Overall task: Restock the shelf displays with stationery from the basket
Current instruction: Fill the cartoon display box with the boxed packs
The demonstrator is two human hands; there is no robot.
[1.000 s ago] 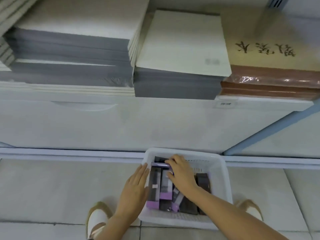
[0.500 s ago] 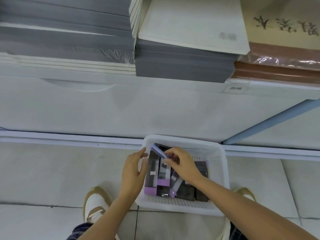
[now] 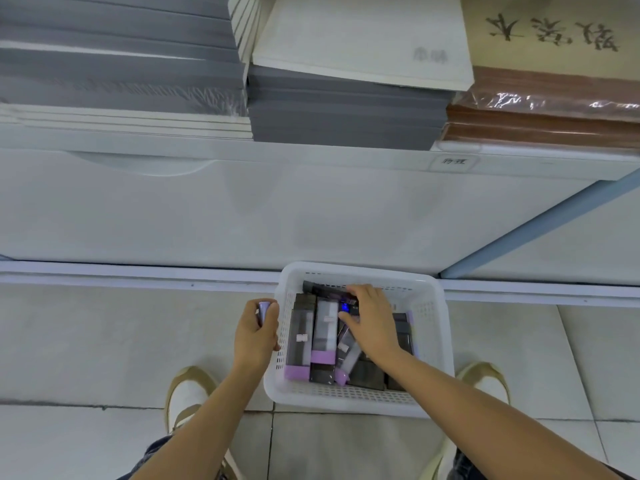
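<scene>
A white plastic basket (image 3: pixel 437 341) sits on the tiled floor against the shelf base. Inside lie several slim stationery boxes (image 3: pixel 323 336), dark or clear with purple ends. My left hand (image 3: pixel 255 336) is just left of the basket and grips one purple-ended box (image 3: pixel 264 309) upright. My right hand (image 3: pixel 372 322) reaches into the basket, its fingers curled around a dark box (image 3: pixel 329 292) lying across the far end.
Above, the white shelf (image 3: pixel 311 161) carries grey and cream paper stacks (image 3: pixel 346 109) and brown wrapped packs (image 3: pixel 543 119). A blue-grey upright (image 3: pixel 540 223) slants at right. My shoes (image 3: pixel 185 393) stand on either side of the basket on the pale floor tiles.
My left hand has taken a purple-ended box out of the basket and moved left with it. My right hand has shifted to the dark box at the basket's far end.
</scene>
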